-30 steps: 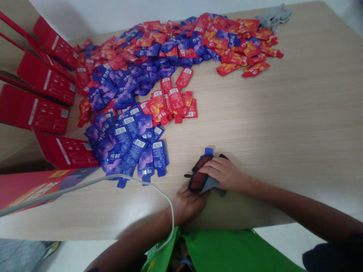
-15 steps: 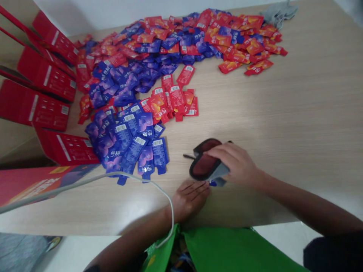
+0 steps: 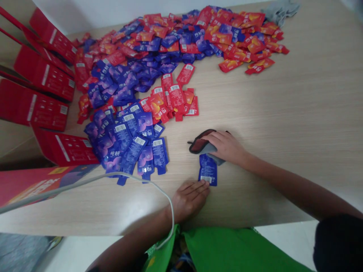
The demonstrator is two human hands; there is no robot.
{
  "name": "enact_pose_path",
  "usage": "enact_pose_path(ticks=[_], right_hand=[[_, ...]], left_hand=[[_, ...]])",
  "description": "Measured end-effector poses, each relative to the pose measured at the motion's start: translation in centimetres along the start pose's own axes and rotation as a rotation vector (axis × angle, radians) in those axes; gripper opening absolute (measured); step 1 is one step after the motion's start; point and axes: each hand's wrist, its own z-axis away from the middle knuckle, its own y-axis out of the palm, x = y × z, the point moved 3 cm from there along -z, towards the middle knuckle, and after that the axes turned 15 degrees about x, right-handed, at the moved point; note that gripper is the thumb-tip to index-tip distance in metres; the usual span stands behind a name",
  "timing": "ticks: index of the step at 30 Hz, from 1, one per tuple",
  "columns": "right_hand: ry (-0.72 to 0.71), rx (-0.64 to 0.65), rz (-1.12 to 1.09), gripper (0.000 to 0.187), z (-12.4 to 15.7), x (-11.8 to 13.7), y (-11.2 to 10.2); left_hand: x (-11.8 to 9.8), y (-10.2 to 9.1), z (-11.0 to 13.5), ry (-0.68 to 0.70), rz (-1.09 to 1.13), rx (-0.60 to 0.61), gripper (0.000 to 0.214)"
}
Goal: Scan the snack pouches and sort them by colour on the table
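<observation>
My right hand is closed around a grey tool with a red oval face, held low over the wooden table. Just below it lies a single blue sachet, barcode end toward me. My left hand lies flat on the table with fingers stretched out, fingertips touching the sachet's near edge. A fan of blue sachets sits to the left, and a small group of red sachets lies behind it.
A large heap of mixed red and blue sachets covers the far side. Flat red cartons lie at the left edge. A grey cloth lies far right. A white cable crosses near my left arm. A green bag is below.
My right hand has moved the tool away from me, uncovering the blue sachet that lay under it. My left hand has stayed flat at the sachet's near edge.
</observation>
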Motion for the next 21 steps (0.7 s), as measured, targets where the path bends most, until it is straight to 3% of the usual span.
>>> enact_pose_path(ticks=[2,4,7,9,15,18,21], right_hand=[[0.085,-0.090,0.007,0.049,-0.2,-1.9,-1.4],[0.191,-0.263,-0.042,0.049,0.6,-3.6,-3.1],[0.335,-0.522,-0.158,0.049,3.4,-5.1,-4.7],[0.417,-0.612,-0.229,0.046,5.5,-5.5,-4.7],[0.656,-0.666,-0.446,0.045,10.1,-5.8,-1.3],[0.693,-0.643,-0.501,0.046,10.7,-5.7,0.1],[0.673,-0.617,-0.526,0.047,10.5,-5.5,0.4]], left_hand=[[-0.1,-0.6,-0.4,-0.014,0.004,-0.001,0.023],[-0.2,-1.4,-0.9,-0.048,0.017,-0.002,0.021],[0.5,-2.6,-2.2,-0.132,0.022,-0.025,0.022],[1.5,-3.0,-3.8,-0.193,0.016,-0.028,0.023],[5.0,-2.7,-10.0,-0.450,-0.028,0.111,0.067],[5.9,-2.4,-12.1,-0.541,-0.066,0.207,0.067],[6.6,-1.9,-12.7,-0.543,-0.011,0.274,0.063]])
